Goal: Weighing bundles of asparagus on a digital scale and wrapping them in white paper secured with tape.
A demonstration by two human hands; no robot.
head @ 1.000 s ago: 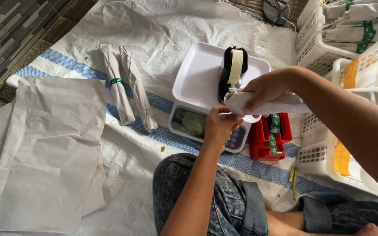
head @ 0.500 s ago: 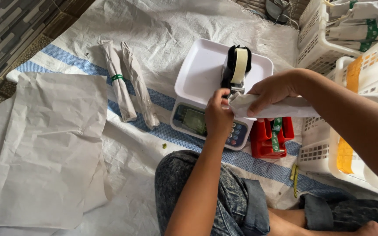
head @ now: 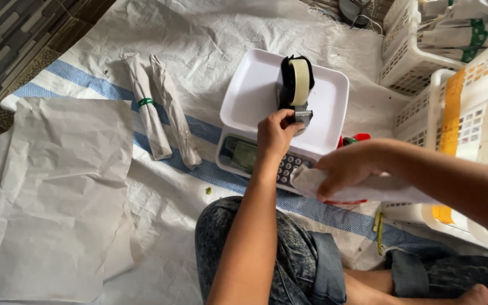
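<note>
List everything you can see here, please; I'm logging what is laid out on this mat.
tape dispenser: 1, black with a pale roll, standing on the scale tray
scale: 1, white, with a white tray, on the mat
paper-wrapped bundles: 2, grey-white, one with a green band, side by side left of the scale
paper sheet: at least 1, grey-white, far left
woven mat: 1, white with blue stripes, under everything
baskets: at least 2, white plastic, at right, the far one holding green-taped bundles
red holder: 1, mostly hidden behind the right hand
left hand: at the base of the tape dispenser
right hand: holding a paper-wrapped bundle
</note>
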